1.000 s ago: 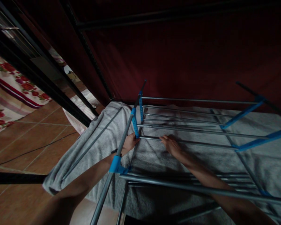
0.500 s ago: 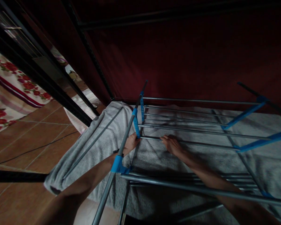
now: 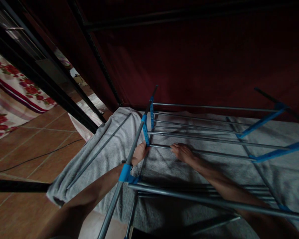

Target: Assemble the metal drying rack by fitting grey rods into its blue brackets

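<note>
A part-built rack of grey metal tubes and blue plastic connectors stands on a grey blanket. My left hand (image 3: 140, 152) is closed round the lower end of a blue connector (image 3: 145, 132), where a crossbar meets it. Farther right along that same metal tube (image 3: 161, 146), my right hand (image 3: 181, 153) grips it with the fingers over the top. The tube runs on to another blue connector (image 3: 266, 156) at the right. Above my left forearm slants a side pole (image 3: 134, 142) with a blue corner joint (image 3: 126, 174). The undersides of both hands are hidden.
One loose tube (image 3: 99, 151) lies on the grey blanket (image 3: 114, 146) at the left. Several more tubes (image 3: 204, 189) lie under the front bar (image 3: 201, 198). Black frame posts (image 3: 74, 89) and a dark red cloth (image 3: 189, 66) surround the blanket. A cable (image 3: 35, 159) crosses the tiled floor.
Both hands keep their places on the connector and tube. Only a very slight shift of the view shows.
</note>
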A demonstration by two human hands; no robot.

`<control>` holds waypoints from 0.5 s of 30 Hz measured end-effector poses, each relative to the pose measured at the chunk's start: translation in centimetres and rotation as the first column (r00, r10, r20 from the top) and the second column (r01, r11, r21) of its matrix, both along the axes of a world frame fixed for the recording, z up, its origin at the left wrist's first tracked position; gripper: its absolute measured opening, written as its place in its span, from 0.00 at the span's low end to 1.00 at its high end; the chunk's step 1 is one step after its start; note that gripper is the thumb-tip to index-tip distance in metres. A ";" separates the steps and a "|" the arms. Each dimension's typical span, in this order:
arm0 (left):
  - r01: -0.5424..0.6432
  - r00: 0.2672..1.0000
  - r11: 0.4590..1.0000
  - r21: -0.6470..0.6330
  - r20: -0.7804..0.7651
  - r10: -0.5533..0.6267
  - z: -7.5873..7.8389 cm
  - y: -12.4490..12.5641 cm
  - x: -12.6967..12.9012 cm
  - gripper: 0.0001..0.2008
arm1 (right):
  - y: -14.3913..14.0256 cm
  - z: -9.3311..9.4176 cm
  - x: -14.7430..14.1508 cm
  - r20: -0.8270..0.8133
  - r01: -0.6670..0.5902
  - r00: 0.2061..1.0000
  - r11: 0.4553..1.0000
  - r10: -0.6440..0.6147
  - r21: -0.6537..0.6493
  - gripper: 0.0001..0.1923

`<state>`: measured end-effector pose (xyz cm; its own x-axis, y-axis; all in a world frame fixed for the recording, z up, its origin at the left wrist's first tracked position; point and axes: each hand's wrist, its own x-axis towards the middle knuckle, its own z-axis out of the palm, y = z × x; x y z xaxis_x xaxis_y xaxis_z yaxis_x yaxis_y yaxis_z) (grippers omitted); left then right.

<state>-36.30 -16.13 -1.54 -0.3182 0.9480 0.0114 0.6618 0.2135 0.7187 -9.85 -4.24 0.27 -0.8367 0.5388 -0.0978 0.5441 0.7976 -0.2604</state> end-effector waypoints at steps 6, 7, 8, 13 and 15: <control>-0.010 1.000 1.000 -0.019 0.001 0.010 0.3 -0.3 0.2 0.17 | 0.6 0.2 -0.1 -0.010 -0.023 1.000 0.999 0.023 -0.029 0.14; -0.011 1.000 1.000 -0.020 0.001 0.011 0.3 -0.3 0.2 0.17 | 0.7 0.1 -0.1 -0.010 -0.020 1.000 0.999 0.019 -0.039 0.14; -0.011 1.000 1.000 -0.021 0.000 0.011 0.3 -0.3 0.3 0.18 | 0.8 0.0 -0.2 -0.010 -0.015 1.000 0.999 0.014 -0.051 0.14; -0.032 0.999 0.999 -0.034 -0.002 0.032 0.2 -0.3 0.2 0.20 | 1.3 -0.5 -0.3 -0.020 -0.009 1.000 0.996 0.007 -0.087 0.15; -0.030 1.000 0.999 -0.037 -0.002 0.030 0.2 -0.1 0.2 0.20 | 1.3 -0.6 -0.4 -0.036 -0.015 0.999 0.997 0.013 -0.074 0.15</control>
<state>-36.12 -16.26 -1.32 -0.3468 0.9377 -0.0228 0.6557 0.2597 0.7089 -10.20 -2.97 -0.28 -0.8477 0.5195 -0.1073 0.5225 0.7828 -0.3380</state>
